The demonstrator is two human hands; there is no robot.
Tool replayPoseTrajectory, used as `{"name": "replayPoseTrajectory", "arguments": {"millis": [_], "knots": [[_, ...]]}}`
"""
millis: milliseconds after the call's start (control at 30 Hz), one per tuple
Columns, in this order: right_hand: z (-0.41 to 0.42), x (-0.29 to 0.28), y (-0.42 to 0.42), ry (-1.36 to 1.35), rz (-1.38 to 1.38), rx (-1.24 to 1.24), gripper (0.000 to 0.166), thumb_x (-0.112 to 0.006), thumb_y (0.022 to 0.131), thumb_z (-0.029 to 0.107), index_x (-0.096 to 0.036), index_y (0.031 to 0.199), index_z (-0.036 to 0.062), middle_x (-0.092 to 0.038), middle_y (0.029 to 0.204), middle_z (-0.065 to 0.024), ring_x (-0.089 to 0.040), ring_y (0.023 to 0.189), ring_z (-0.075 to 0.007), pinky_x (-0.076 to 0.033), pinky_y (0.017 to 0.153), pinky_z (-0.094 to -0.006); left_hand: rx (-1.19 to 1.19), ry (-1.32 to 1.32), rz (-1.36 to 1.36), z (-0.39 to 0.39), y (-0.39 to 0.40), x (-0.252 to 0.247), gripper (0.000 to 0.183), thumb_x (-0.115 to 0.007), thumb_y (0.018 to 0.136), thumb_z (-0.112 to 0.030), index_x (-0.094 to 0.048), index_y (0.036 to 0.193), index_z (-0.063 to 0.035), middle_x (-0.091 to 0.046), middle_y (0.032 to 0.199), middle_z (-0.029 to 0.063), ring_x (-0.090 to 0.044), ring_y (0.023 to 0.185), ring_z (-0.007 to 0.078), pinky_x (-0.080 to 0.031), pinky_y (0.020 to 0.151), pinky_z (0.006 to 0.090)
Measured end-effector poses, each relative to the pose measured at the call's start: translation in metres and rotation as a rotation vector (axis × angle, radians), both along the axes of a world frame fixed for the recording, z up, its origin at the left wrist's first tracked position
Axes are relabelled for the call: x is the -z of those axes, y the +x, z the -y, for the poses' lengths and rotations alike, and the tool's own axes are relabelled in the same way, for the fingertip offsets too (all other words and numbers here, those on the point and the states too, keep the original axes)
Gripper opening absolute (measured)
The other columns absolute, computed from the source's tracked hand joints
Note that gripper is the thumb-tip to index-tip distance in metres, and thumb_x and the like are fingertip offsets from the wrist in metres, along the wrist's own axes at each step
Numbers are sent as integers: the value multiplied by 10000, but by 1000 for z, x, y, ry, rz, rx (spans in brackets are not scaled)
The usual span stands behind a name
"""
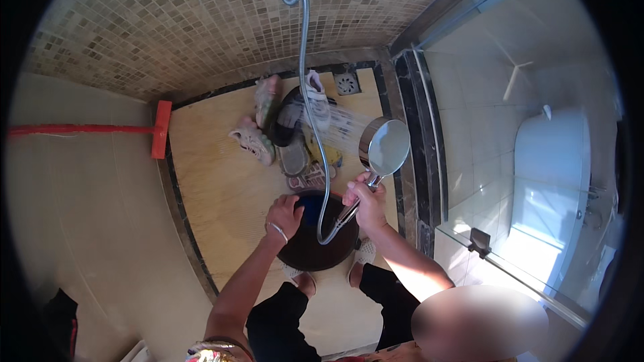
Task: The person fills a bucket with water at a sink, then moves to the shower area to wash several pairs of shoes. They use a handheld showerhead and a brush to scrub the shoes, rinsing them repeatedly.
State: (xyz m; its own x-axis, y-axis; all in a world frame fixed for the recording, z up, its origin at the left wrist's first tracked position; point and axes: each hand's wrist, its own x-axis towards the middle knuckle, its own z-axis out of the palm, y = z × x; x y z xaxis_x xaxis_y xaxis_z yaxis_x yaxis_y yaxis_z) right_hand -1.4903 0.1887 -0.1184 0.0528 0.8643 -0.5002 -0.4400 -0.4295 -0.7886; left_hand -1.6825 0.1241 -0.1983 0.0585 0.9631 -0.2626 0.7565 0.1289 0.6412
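My right hand (371, 206) grips the handle of a chrome shower head (386, 146), which sprays water to the left over a heap of shoes. From its handle the metal shower hose (303, 55) loops down over a dark round bucket (322, 256) and runs up the wall. My left hand (285, 218), with a bracelet at the wrist, holds the bucket's left rim; something blue (311, 209) shows inside. Beyond the bucket, a white sneaker (318, 100) stands in the spray. Beside it are dark footwear (287, 120), a grey sole (293, 158) and a patterned sole (309, 177).
Two pale sneakers (254, 143) lie left of the heap. A floor drain (346, 83) is near the tiled wall (216, 20). A red long-handled squeegee or broom (161, 129) leans at left. A dark stone curb (420, 146) and a glass panel (495, 246) border the right; a bathtub (551, 146) stands beyond.
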Motion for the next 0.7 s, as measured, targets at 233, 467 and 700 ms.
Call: {"name": "replayPoseTrajectory", "arguments": {"millis": [233, 467, 700], "knots": [[-15, 64, -3, 53, 281, -199, 145, -615, 798, 127, -489, 815, 57, -556, 619, -32, -556, 533, -159, -460, 543, -277, -167, 47, 837, -75, 58, -26, 410, -641, 811, -257, -495, 1098, -4, -572, 920, 64, -548, 890, 154, -448, 757, 275], [-34, 112, -20, 588, 409, -738, 493, -672, 727, 109, -427, 1140, -1, -565, 989, -97, -566, 848, -162, -469, 736, -301, -295, 32, 632, -97, 46, 24, 244, -569, 804, -198, -498, 932, -2, -588, 724, 122, -586, 614, 213, -468, 567, 326], [-105, 214, 75, 207, 628, -532, 204, -515, 839, 199, -625, 856, 27, -608, 714, -50, -582, 615, -136, -475, 575, -252, -370, 12, 841, -111, 22, 13, 89, -484, 884, -122, -430, 906, -56, -551, 715, 13, -503, 545, 67, -433, 484, 197]]}}
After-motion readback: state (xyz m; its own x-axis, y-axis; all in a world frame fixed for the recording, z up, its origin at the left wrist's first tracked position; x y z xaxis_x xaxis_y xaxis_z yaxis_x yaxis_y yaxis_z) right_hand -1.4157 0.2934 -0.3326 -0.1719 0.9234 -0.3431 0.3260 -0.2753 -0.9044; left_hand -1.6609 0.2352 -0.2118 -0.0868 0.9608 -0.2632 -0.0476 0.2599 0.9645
